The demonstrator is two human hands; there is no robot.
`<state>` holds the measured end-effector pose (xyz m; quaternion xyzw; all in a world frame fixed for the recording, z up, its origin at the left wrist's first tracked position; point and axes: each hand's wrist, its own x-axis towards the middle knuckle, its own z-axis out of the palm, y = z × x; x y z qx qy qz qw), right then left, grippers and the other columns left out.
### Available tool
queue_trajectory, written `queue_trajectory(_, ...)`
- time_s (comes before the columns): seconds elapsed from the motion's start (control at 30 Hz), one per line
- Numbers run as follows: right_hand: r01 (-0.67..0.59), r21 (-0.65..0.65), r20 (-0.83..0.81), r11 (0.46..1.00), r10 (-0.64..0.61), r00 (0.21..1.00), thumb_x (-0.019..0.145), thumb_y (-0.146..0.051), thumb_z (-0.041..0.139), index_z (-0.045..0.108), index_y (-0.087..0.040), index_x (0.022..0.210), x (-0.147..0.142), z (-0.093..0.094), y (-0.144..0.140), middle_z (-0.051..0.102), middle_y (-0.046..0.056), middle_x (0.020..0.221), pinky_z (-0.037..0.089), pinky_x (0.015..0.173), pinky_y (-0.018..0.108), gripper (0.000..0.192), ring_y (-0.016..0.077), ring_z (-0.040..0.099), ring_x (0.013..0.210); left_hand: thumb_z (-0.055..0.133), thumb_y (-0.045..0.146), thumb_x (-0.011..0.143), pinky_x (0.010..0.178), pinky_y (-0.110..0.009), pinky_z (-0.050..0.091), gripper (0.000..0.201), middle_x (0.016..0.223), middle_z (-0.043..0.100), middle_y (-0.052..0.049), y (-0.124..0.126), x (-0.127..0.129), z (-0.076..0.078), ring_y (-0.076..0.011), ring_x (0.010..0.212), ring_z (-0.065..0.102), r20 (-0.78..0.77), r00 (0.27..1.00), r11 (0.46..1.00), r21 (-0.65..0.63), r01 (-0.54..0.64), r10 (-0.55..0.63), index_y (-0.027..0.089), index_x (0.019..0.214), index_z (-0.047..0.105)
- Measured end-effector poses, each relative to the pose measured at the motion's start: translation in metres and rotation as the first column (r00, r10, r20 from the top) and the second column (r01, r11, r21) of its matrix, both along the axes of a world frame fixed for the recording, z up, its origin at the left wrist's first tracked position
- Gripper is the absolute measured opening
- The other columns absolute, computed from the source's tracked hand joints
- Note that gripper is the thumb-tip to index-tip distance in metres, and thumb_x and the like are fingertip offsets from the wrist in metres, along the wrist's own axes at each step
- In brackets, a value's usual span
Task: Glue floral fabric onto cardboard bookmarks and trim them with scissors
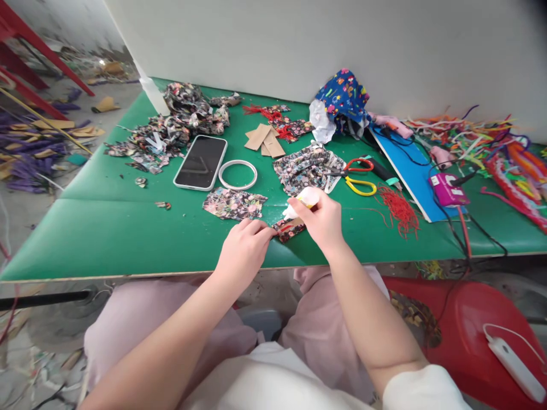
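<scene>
a: how much room is there near the table edge?

b: the near edge runs across the middle of the frame. the left hand sits right at it, and the green surface to the left of that hand, at centre left, is bare.

a: and the fingers?

b: left fingers narrow, pinching the small floral fabric piece at centre frame. the right hand is curled around a small white-and-yellow bottle, tip down on that piece.

a: which way does the piece lie?

b: flat, its long axis running roughly left to right, just inside the near edge.

a: any containers?

b: a blue patterned fabric pouch at upper centre with white stuffing showing; what else is inside i cannot tell. a phone and a white ring lie above the hands, scissors to the right.
</scene>
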<state>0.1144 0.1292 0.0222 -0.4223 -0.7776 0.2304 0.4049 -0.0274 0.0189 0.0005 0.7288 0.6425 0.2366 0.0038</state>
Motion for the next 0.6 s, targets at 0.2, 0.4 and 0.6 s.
queue_trajectory(0.2,-0.017,0.063,0.067,0.998,0.012,0.998,0.074,-0.052,0.061,0.051,-0.019,0.063,-0.003,-0.001,0.0,0.054,-0.004,0.055,0.035,0.051,0.021,0.036,0.0087,0.045,0.049,0.046,0.017,0.089,0.07,-0.031,0.045,0.021,0.087,0.065,-0.004,0.0,-0.001,0.0,-0.0177,0.074,0.051,0.006,1.0,1.0,-0.001,0.002,-0.002,0.019,0.092,0.067)
queue_trajectory(0.4,0.032,0.053,0.085,0.998,-0.037,0.996,0.075,-0.055,0.059,0.055,-0.019,0.067,0.002,-0.001,0.006,0.059,-0.002,0.058,0.036,0.052,0.022,0.037,0.0105,0.05,0.051,0.046,0.018,0.089,0.07,-0.031,0.045,0.021,0.085,0.066,-0.004,0.0,-0.001,-0.001,-0.0176,0.075,0.052,0.013,1.0,1.0,0.018,0.003,-0.003,0.018,0.091,0.067)
queue_trajectory(0.6,0.104,0.06,0.082,0.993,-0.108,0.991,0.074,-0.06,0.057,0.057,-0.019,0.069,0.011,-0.001,0.016,0.061,0.0,0.059,0.037,0.053,0.023,0.041,0.0129,0.053,0.053,0.048,0.016,0.088,0.07,-0.031,0.046,0.02,0.086,0.066,-0.004,0.0,0.0,0.0,-0.0176,0.075,0.052,0.012,1.0,1.0,0.013,0.006,-0.006,0.019,0.092,0.067)
